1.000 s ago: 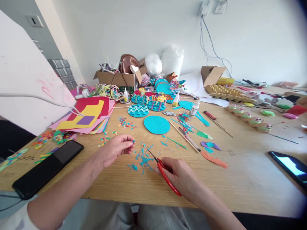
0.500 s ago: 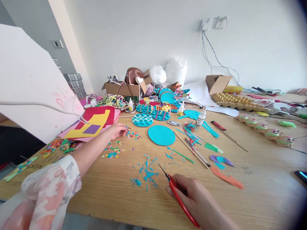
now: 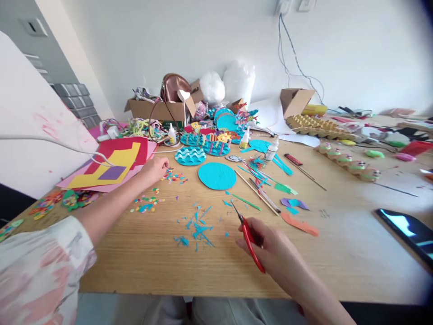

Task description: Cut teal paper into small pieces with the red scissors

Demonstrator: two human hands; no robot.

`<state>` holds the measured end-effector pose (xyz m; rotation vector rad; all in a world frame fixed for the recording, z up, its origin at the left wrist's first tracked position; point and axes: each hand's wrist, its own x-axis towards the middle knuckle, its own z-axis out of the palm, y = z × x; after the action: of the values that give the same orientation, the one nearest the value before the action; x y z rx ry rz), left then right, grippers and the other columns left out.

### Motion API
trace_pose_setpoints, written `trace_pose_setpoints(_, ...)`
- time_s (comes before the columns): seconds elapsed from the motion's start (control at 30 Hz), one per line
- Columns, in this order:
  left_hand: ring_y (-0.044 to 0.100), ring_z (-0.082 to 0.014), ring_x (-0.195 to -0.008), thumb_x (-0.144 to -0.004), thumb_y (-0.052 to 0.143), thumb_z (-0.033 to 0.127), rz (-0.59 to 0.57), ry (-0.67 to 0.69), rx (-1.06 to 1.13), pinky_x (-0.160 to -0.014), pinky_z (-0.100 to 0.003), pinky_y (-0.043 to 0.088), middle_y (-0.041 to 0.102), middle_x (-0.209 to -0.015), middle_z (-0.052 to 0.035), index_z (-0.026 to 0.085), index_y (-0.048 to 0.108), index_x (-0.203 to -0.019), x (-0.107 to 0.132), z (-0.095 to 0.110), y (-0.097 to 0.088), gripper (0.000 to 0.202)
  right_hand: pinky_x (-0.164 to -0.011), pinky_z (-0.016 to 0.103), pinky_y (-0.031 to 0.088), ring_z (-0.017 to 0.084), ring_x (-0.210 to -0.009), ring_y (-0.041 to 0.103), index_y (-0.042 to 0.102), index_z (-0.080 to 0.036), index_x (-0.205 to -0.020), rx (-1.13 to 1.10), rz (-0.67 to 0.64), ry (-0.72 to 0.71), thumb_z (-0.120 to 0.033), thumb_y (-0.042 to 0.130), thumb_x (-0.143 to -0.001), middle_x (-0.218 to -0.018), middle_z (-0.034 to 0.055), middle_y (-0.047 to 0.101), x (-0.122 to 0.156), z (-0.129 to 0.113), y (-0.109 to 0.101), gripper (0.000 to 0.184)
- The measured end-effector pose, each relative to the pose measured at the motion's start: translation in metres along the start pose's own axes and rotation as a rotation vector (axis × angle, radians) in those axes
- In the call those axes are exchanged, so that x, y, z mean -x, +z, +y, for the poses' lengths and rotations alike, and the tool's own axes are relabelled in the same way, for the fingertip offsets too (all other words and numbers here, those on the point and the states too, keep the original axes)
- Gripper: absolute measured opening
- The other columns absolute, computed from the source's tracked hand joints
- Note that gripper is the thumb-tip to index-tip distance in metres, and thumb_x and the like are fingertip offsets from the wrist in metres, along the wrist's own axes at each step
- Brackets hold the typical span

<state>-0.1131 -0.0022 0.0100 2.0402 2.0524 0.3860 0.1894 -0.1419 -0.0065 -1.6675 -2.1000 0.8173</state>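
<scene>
My left hand [image 3: 158, 168] is at the back edge of a small pile of coloured paper bits [image 3: 174, 176], its fingers curled together. Whatever the fingertips hold, if anything, is too small to make out. In my right hand [image 3: 259, 237] is a pair of red-handled scissors [image 3: 249, 243], held above the table with the thin blades together and pointing away from me. Left of the blades lie thin blue paper scraps [image 3: 200, 229]. A flat blue disc [image 3: 217, 176] rests beyond them. Round coloured paper dots [image 3: 149, 204] are scattered near my left forearm.
Behind the disc stand blue wavy-topped pieces [image 3: 190, 156] with paper fish, and glue bottles [image 3: 271, 150]. Coloured paper sheets [image 3: 122, 158] lie left. Wooden sticks [image 3: 257, 192] and an orange strip [image 3: 299, 224] are on the right, with a phone [image 3: 406, 232] near the right edge.
The view has turned right, bringing the phone further in. My left hand has come up slightly off the paper bits, uncovering more of them. The scissors have moved forward and right, away from the blue scraps.
</scene>
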Motion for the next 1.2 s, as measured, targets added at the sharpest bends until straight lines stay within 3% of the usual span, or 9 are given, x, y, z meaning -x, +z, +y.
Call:
trace_pose_setpoints(0.07, 0.055, -0.0204, -0.092, -0.084, 0.047, 0.017, -0.037, 0.149, -0.017, -0.08, -0.034, 0.044, 0.062, -0.096, -0.0063, 0.016, 0.061, -0.092, 0.022, 0.027, 0.004, 0.016, -0.051, 0.023, 0.029, 0.013, -0.054, 0.044, 0.049, -0.02, -0.074, -0.015, 0.061, 0.016, -0.028, 0.05, -0.075, -0.059, -0.0032, 0.051, 0.001, 0.006, 0.0, 0.008)
trace_pose_setpoints(0.17, 0.057, -0.0164, -0.084, -0.077, 0.052, 0.012, -0.191, 0.405, -0.007, -0.075, -0.026, 0.043, 0.064, -0.083, -0.0016, 0.019, 0.063, -0.076, 0.064, 0.074, 0.02, 0.013, -0.051, 0.023, 0.031, 0.013, -0.056, 0.045, 0.051, -0.02, -0.078, -0.084, 0.115, 0.027, -0.024, 0.049, -0.075, -0.061, -0.003, 0.052, 0.004, 0.01, 0.0, 0.006)
trace_pose_setpoints(0.3, 0.058, -0.0182, -0.082, -0.078, 0.047, 0.011, -0.327, 0.687, -0.051, -0.068, -0.027, 0.043, 0.064, -0.087, -0.005, 0.017, 0.061, -0.084, 0.101, 0.112, 0.048, 0.017, -0.053, 0.023, 0.034, 0.013, -0.06, 0.049, 0.053, -0.018, -0.082, -0.157, 0.17, 0.009, -0.022, 0.047, -0.076, -0.066, -0.0012, 0.056, 0.007, 0.008, -0.002, 0.01)
trace_pose_setpoints(0.5, 0.058, -0.0208, -0.08, -0.076, 0.053, 0.017, -0.366, 0.74, -0.067, -0.064, -0.029, 0.042, 0.062, -0.084, -0.0062, 0.018, 0.058, -0.078, 0.1, 0.116, 0.07, 0.005, -0.054, 0.022, 0.036, 0.012, -0.06, 0.05, 0.053, -0.017, -0.084, -0.227, 0.173, 0.012, -0.026, 0.046, -0.08, -0.067, -0.0006, 0.055, 0.018, 0.01, -0.006, 0.012)
trace_pose_setpoints(0.93, 0.057, -0.0195, -0.074, -0.075, 0.048, 0.011, -0.393, 0.724, -0.101, -0.06, -0.027, 0.04, 0.062, -0.079, -0.0058, 0.018, 0.057, -0.073, 0.102, 0.125, 0.066, 0.012, -0.055, 0.022, 0.035, 0.012, -0.062, 0.049, 0.046, -0.018, -0.071, -0.328, 0.111, 0.041, -0.025, 0.045, -0.079, -0.066, -0.0014, 0.052, 0.028, 0.018, 0.004, 0.01)
trace_pose_setpoints(1.07, 0.057, -0.0191, -0.075, -0.076, 0.046, 0.012, -0.379, 0.723, -0.112, -0.061, -0.027, 0.04, 0.062, -0.08, -0.0055, 0.018, 0.057, -0.073, 0.104, 0.124, 0.068, 0.014, -0.054, 0.022, 0.034, 0.012, -0.062, 0.049, 0.047, -0.018, -0.071, -0.28, 0.114, 0.045, -0.022, 0.044, -0.078, -0.066, -0.0015, 0.053, 0.028, 0.017, 0.003, 0.008)
trace_pose_setpoints(1.2, 0.058, -0.0209, -0.077, -0.079, 0.041, 0.011, -0.37, 0.721, -0.132, -0.062, -0.029, 0.041, 0.063, -0.082, -0.0077, 0.018, 0.058, -0.075, 0.106, 0.124, 0.07, 0.019, -0.053, 0.022, 0.031, 0.012, -0.058, 0.048, 0.05, -0.018, -0.07, -0.08, 0.103, 0.05, -0.019, 0.043, -0.077, -0.062, -0.0013, 0.055, 0.03, 0.014, -0.003, 0.01)
